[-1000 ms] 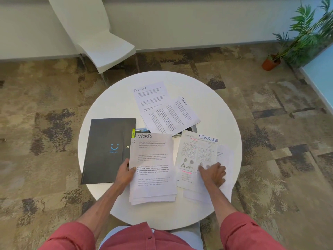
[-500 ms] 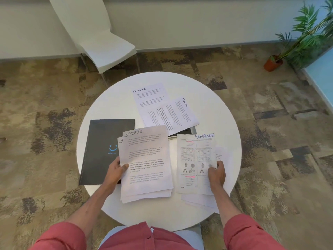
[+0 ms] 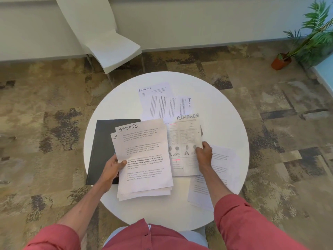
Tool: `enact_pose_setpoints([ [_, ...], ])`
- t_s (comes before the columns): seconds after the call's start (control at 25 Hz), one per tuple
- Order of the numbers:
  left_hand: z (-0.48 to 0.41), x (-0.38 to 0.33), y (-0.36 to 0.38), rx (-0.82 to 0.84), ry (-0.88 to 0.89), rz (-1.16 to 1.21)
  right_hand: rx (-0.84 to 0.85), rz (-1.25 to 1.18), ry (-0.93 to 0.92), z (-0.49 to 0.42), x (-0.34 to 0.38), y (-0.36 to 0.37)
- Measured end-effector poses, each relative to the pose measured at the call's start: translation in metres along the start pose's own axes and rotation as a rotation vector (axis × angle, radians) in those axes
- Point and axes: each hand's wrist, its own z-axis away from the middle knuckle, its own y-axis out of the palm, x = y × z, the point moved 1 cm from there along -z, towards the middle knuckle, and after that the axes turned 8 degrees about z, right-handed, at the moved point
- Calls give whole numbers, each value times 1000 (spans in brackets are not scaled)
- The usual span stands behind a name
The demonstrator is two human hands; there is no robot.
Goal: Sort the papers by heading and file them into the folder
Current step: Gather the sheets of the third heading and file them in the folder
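Note:
My left hand (image 3: pixel 112 168) grips the left edge of a stack of sheets headed SPORTS (image 3: pixel 144 159), lifted above the table and overlapping the black folder (image 3: pixel 102 150), which lies shut on the left. My right hand (image 3: pixel 204 155) pinches the right edge of a sheet headed FINANCE (image 3: pixel 183 147) with tables and small pictures, raised off the table. Two more FINANCE sheets (image 3: pixel 162 103) lie overlapped at the far middle of the table. Further white sheets (image 3: pixel 216 177) lie under my right forearm.
The round white table (image 3: pixel 225 123) stands on patterned carpet. A white chair (image 3: pixel 111 46) stands beyond its far left edge by the wall. A potted plant (image 3: pixel 306 38) is at the far right. A dark object is partly hidden under the papers mid-table.
Both hands lifted their papers. The SPORTS stack moved left over the folder. The picture FINANCE sheet rose from the right-hand pile and shifted toward the far middle.

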Motion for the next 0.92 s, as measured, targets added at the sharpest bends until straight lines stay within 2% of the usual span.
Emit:
enact_pose_setpoints([
  [0.24, 1, 9, -5, -16, -21, 8, 22, 124, 54, 6, 4, 15],
  [0.48, -3, 4, -5, 0, -31, 23, 15, 47, 68, -6, 4, 5],
  [0.72, -4, 1, 1, 24, -38, 15, 103, 115, 29, -31, 26, 31],
  [0.84, -7, 3, 5, 14, -45, 9, 14, 156, -5, -26, 21, 20],
  [0.92, -9, 4, 9, 11, -52, -6, -102, 242, -10, -18, 5, 1],
])
